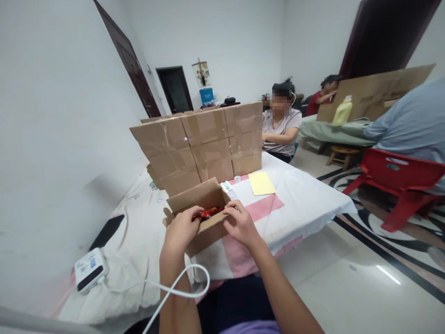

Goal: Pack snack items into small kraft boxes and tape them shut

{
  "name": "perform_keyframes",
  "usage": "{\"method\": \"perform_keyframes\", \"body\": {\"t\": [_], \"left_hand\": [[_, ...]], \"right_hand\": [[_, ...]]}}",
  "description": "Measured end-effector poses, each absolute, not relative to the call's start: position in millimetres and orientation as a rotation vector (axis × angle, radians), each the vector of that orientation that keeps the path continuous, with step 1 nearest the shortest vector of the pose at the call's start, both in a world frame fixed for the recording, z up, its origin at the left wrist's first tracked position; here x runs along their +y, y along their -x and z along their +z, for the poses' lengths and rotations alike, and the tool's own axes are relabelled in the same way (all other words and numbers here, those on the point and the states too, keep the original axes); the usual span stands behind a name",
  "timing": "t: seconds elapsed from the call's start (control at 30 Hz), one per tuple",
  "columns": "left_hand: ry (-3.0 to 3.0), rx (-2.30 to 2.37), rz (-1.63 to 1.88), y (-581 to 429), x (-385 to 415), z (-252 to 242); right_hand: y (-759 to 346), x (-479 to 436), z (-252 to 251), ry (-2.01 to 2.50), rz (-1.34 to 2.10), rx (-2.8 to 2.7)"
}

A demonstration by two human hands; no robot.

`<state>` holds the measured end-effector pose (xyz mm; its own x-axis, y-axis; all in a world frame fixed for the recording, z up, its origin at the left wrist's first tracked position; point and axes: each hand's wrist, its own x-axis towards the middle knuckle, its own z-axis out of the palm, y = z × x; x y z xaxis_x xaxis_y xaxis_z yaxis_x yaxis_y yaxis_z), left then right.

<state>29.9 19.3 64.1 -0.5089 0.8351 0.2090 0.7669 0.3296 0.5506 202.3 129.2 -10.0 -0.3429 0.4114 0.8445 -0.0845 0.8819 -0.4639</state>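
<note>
On the table in front of me is an open cardboard box (205, 240) with its far flap raised. A red and yellow object (210, 213) lies inside; its kind is too small to make out. My left hand (184, 226) closes over the near left corner, fingertips reaching inside beside the red object. At the right end, my right hand (241, 223) grips the rim between thumb and bent fingers. The walls and my fingers partly hide the contents.
A taped wall of cardboard boxes (210, 144) stands behind the box. On the tablecloth lie a yellow sheet (262, 183) and a small white device (227, 186). A white power bank (91, 270) trails a white cable across my left arm. A person (281, 123) sits beyond.
</note>
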Motion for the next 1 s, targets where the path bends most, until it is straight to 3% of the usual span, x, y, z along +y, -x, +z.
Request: {"method": "perform_keyframes", "body": {"t": [0.33,0.63,0.8,1.0], "left_hand": [[-1.270,2.674,1.357,-18.5,-1.3,77.3],[-1.499,2.564,1.241,-29.4,-1.6,72.7],[-1.263,2.643,1.490,-21.5,-11.7,73.6],[-1.357,2.109,1.295,4.4,-26.1,51.0]], "right_hand": [[-201.1,128.9,-9.2,0.244,0.516,-1.838],[-198.8,129.0,-14.6,0.212,0.463,-1.848],[-203.1,123.4,-11.5,0.276,0.389,-1.704],[-200.3,140.1,-11.2,0.286,0.690,-1.861]]}}
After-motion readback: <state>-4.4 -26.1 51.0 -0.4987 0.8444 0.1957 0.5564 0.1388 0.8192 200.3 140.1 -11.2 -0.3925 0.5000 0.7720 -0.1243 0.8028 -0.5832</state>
